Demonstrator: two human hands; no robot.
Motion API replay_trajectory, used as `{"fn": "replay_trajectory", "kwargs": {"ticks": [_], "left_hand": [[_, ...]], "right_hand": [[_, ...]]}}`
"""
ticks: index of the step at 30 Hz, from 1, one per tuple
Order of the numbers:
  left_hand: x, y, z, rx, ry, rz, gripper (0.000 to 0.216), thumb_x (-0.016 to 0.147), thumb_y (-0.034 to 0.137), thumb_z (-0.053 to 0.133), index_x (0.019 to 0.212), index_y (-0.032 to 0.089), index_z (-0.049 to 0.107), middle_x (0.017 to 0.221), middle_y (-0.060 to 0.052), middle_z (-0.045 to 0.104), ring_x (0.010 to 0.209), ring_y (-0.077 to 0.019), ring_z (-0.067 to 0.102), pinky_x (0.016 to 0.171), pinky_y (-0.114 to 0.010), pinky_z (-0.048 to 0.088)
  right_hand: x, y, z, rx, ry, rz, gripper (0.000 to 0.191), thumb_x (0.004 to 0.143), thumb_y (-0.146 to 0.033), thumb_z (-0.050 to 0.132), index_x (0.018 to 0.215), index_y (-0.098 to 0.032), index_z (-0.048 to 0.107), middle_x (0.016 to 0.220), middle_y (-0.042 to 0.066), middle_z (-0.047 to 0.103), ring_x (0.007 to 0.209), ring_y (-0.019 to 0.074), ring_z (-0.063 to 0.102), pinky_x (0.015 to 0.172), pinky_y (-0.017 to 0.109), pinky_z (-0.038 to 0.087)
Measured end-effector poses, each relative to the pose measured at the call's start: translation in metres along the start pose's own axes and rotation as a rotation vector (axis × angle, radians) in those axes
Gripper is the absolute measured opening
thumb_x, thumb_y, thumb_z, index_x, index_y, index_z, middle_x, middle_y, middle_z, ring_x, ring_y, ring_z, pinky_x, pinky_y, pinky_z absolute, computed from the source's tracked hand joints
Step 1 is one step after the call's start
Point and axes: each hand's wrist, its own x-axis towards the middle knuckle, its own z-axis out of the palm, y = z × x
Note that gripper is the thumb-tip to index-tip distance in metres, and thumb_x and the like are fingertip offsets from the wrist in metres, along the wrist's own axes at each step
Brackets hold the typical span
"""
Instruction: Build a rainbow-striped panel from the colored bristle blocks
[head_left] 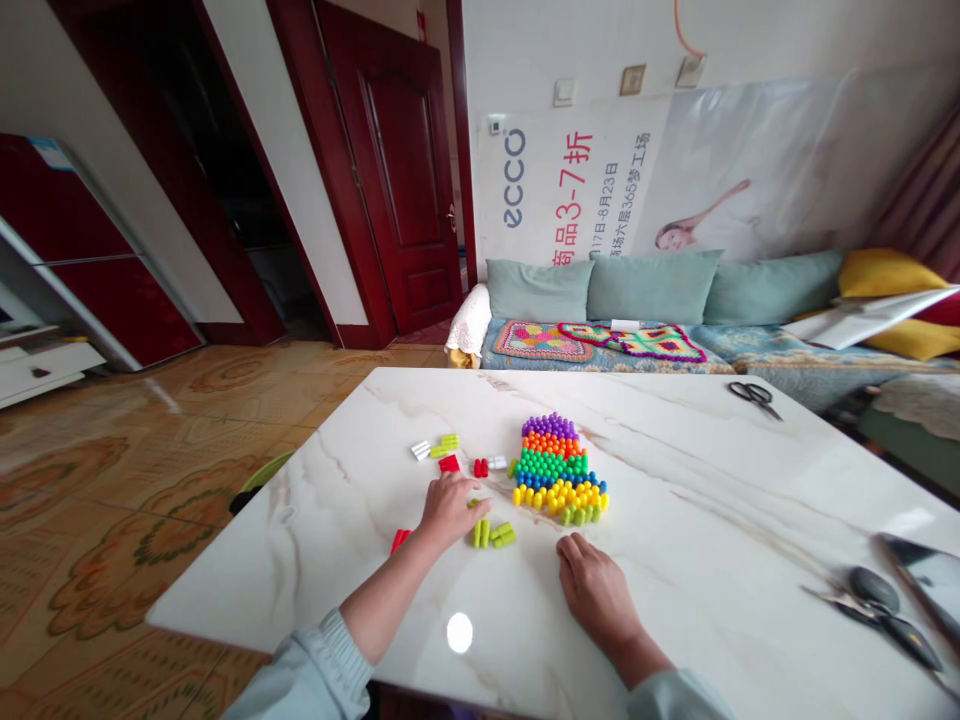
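A block of plastic pegs lies on the white marble table, built in rows of purple, orange, green, blue, yellow and lime. My left hand rests on the table among loose pegs, fingers curled down over a lime one beside a red peg. More lime pegs lie just right of it. My right hand lies flat on the table below the block, fingers together, holding nothing. White and lime pegs sit further back, and another red peg lies by my left wrist.
Black scissors lie at the table's far right. A second pair of scissors and a phone sit near the right edge. A sofa with cushions stands behind the table. Tiled floor lies to the left.
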Motion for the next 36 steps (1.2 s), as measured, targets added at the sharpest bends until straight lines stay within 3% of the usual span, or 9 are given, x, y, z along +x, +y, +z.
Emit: {"fn": "replay_trajectory", "kwargs": {"ticks": [4, 9, 14, 19, 24, 30, 36], "left_hand": [[0.021, -0.017, -0.011, 0.016, 0.037, -0.097, 0.028, 0.09, 0.037, 0.051, 0.112, 0.026, 0.066, 0.114, -0.005, 0.063, 0.111, -0.0213, 0.054, 0.097, -0.031, 0.039], [0.068, -0.046, -0.016, 0.079, 0.013, -0.267, 0.039, 0.086, 0.022, 0.053, 0.124, 0.025, 0.056, 0.12, -0.009, 0.056, 0.114, -0.0222, 0.051, 0.094, -0.03, 0.04], [0.1, -0.052, -0.001, 0.084, -0.09, -0.331, 0.046, 0.08, 0.03, 0.061, 0.125, 0.031, 0.054, 0.12, -0.009, 0.052, 0.116, -0.0279, 0.049, 0.089, -0.034, 0.043], [0.117, -0.047, 0.016, 0.057, -0.141, -0.372, 0.047, 0.077, 0.022, 0.06, 0.122, 0.032, 0.056, 0.125, -0.012, 0.047, 0.112, -0.0296, 0.051, 0.084, -0.035, 0.045], [0.117, -0.043, 0.019, 0.054, -0.139, -0.375, 0.041, 0.077, 0.02, 0.059, 0.116, 0.032, 0.057, 0.121, -0.01, 0.048, 0.108, -0.0277, 0.053, 0.081, -0.034, 0.045], [0.103, -0.045, 0.006, 0.048, -0.098, -0.328, 0.032, 0.083, 0.02, 0.054, 0.113, 0.029, 0.057, 0.11, -0.008, 0.053, 0.097, -0.0229, 0.058, 0.08, -0.032, 0.044], [0.07, -0.03, -0.006, -0.064, 0.001, -0.093, 0.029, 0.096, 0.026, 0.037, 0.121, 0.028, 0.051, 0.113, -0.006, 0.056, 0.102, -0.0196, 0.057, 0.087, -0.03, 0.044]], "right_hand": [[-0.001, 0.001, 0.003, -0.025, -0.003, -0.002, 0.018, 0.085, -0.008, 0.037, 0.081, -0.02, 0.051, 0.076, 0.002, 0.057, 0.066, 0.014, 0.056, 0.061, 0.025, 0.035], [-0.001, 0.002, 0.003, -0.019, -0.002, 0.001, 0.018, 0.086, -0.008, 0.037, 0.082, -0.02, 0.051, 0.076, 0.002, 0.057, 0.066, 0.0142, 0.056, 0.061, 0.025, 0.035], [-0.001, 0.003, 0.004, -0.011, -0.025, 0.02, 0.017, 0.087, -0.009, 0.037, 0.083, -0.02, 0.05, 0.077, 0.002, 0.056, 0.067, 0.0146, 0.056, 0.062, 0.025, 0.036], [-0.001, 0.002, 0.004, -0.001, -0.054, 0.038, 0.016, 0.088, -0.01, 0.037, 0.083, -0.02, 0.049, 0.078, 0.002, 0.057, 0.067, 0.0147, 0.056, 0.063, 0.025, 0.037], [0.001, 0.001, 0.002, -0.006, -0.035, 0.038, 0.016, 0.087, -0.011, 0.037, 0.082, -0.02, 0.049, 0.076, 0.002, 0.057, 0.066, 0.0144, 0.056, 0.062, 0.025, 0.036], [0.001, 0.001, 0.002, -0.021, -0.006, 0.024, 0.017, 0.087, -0.01, 0.037, 0.081, -0.021, 0.048, 0.075, 0.001, 0.057, 0.065, 0.0138, 0.057, 0.061, 0.024, 0.036], [0.001, 0.0, 0.0, -0.024, -0.01, 0.028, 0.017, 0.087, -0.011, 0.036, 0.081, -0.02, 0.049, 0.075, 0.002, 0.058, 0.066, 0.0141, 0.058, 0.061, 0.024, 0.036]]}}
